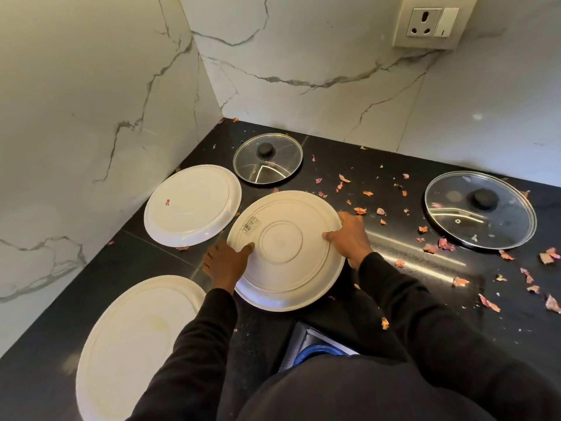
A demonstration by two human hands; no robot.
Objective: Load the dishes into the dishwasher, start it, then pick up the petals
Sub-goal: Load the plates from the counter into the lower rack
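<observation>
A white plate (285,250) lies upside down in the middle of the black counter (419,305), a sticker on its base. My left hand (226,264) grips its left rim and my right hand (349,235) grips its right rim. A second upturned white plate (191,205) lies to the back left, and a third, larger one (133,344) sits at the near left. A small glass lid (267,158) rests at the back, and a bigger glass lid (479,209) lies at the right. Pink petals (361,210) are scattered over the counter's right half.
Marble walls (91,117) close off the left and back of the counter corner. A wall socket (431,22) sits high at the back right. Below the counter's front edge, a metal opening with something blue (318,350) shows between my arms.
</observation>
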